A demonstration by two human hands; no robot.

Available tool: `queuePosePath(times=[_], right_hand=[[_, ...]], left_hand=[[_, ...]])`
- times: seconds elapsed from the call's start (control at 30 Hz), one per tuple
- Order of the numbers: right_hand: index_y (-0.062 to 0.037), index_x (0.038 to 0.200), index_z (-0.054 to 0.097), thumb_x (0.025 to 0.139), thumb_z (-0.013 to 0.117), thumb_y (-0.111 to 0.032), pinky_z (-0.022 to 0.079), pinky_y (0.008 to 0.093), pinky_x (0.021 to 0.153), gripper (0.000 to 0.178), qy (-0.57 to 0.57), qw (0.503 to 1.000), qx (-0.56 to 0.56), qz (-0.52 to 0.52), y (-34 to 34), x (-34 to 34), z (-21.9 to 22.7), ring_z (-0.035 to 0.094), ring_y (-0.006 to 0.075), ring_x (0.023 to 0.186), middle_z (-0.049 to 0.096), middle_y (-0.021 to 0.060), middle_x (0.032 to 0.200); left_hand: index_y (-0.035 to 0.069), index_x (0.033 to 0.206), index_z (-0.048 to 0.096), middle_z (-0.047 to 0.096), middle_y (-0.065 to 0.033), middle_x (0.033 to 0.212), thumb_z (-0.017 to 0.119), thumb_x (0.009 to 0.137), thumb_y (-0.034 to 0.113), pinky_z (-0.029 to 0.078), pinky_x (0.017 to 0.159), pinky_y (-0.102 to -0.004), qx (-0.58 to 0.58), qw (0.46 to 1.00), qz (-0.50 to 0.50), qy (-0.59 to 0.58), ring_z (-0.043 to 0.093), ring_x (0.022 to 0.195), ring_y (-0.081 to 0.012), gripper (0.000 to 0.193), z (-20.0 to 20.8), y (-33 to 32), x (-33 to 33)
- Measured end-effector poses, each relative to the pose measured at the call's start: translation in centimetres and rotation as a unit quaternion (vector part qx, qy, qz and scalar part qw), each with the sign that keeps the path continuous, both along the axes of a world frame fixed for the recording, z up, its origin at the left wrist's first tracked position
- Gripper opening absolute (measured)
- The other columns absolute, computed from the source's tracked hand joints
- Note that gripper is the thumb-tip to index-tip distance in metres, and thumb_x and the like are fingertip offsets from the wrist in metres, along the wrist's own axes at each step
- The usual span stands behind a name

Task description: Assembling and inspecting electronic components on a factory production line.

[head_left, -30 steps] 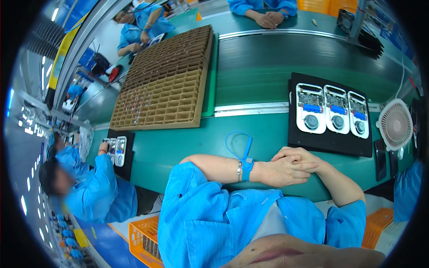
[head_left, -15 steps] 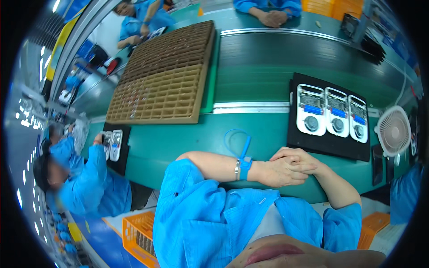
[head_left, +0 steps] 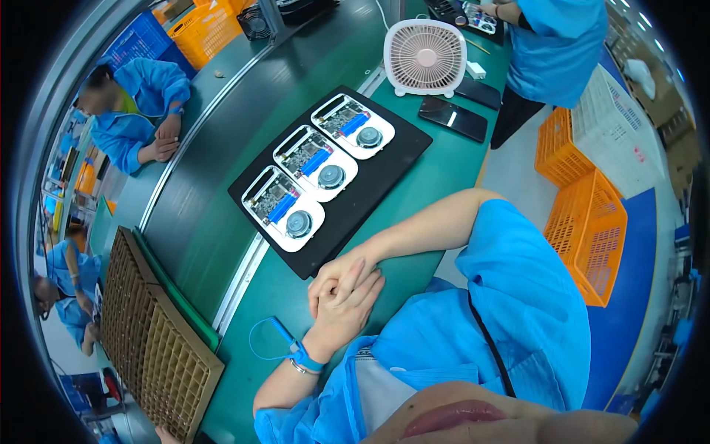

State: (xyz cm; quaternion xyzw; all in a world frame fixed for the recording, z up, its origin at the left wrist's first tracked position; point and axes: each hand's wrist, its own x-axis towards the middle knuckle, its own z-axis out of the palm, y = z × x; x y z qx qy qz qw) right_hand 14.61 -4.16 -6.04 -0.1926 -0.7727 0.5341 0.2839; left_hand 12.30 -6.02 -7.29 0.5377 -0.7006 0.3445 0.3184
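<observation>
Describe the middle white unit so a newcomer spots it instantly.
On the green workbench, a black mat straddles the metal strip. Three white units lie on that mat in a row; the middle unit alone has a neighbour on both sides.

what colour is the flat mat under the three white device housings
Black; the mat shows best in the head view.

A wide fisheye camera on the wearer's head, the left of a side-by-side pair, looks steeply down. The wearer's lower face (head_left: 466, 416), very near the lens, crosses the bottom edge; the left hand (head_left: 346, 314) and right hand (head_left: 336, 272) lie farther off, near mid-frame. The green table (head_left: 407, 181) slants from lower left to upper right, and blue floor (head_left: 629, 296) shows at right.
</observation>
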Motion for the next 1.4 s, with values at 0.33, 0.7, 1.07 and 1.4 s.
queuePosePath(times=[0.33, 0.7, 1.07, 1.4], right_hand=[[0.004, 0.138, 0.056, 0.107, 0.051, -0.014, 0.062, 0.0438, 0.08, 0.036, 0.069, 0.989, -0.102, 0.084, 0.7, -1.1, 0.9, 0.069, 0.037, 0.094, 0.068, 0.0218, 0.116], [-0.0005, 0.121, 0.068, 0.092, 0.068, -0.012, 0.053, 0.0342, 0.095, 0.031, 0.068, 0.969, -0.235, 0.032, -1.6, 1.2, 9.1, 0.064, 0.0236, 0.111, 0.068, 0.014, 0.122], [-0.0004, 0.124, 0.067, 0.092, 0.069, -0.018, 0.052, 0.0365, 0.096, 0.037, 0.041, 0.983, -0.175, 0.023, -1.3, 1.2, 9.1, 0.063, 0.0232, 0.113, 0.067, 0.0131, 0.126], [0.0003, 0.13, 0.065, 0.089, 0.069, -0.037, 0.051, 0.036, 0.096, 0.056, -0.023, 0.987, -0.158, 0.01, -2.2, 1.6, 8.5, 0.066, 0.024, 0.109, 0.07, 0.014, 0.123]], left_hand=[[-0.007, 0.122, 0.061, 0.071, -0.0188, 0.101, 0.05, 0.099, 0.004, 0.058, 0.074, -0.0269, 0.053, 0.972, 0.227, 0.029, 0.072, 0.084, -0.0251, 0.028, 4.1, 2.1, -10.1], [0.013, 0.127, 0.07, 0.062, -0.0042, 0.135, 0.069, 0.081, 0.008, 0.034, 0.105, -0.0466, 0.14, 0.668, 0.66, 0.314, 0.035, 0.148, -0.0389, 0.046, 10.7, 0.6, -13.7], [0.01, 0.123, 0.071, 0.067, -0.0068, 0.129, 0.069, 0.079, 0.01, 0.037, 0.104, -0.0447, 0.154, 0.65, 0.684, 0.292, 0.043, 0.141, -0.0374, 0.043, 6.5, 1.9, -14.3], [0.012, 0.127, 0.067, 0.065, -0.0053, 0.131, 0.067, 0.083, 0.011, 0.033, 0.101, -0.045, 0.195, 0.628, 0.694, 0.293, 0.057, 0.124, -0.0233, 0.044, 13.7, -1.5, -13.6]])
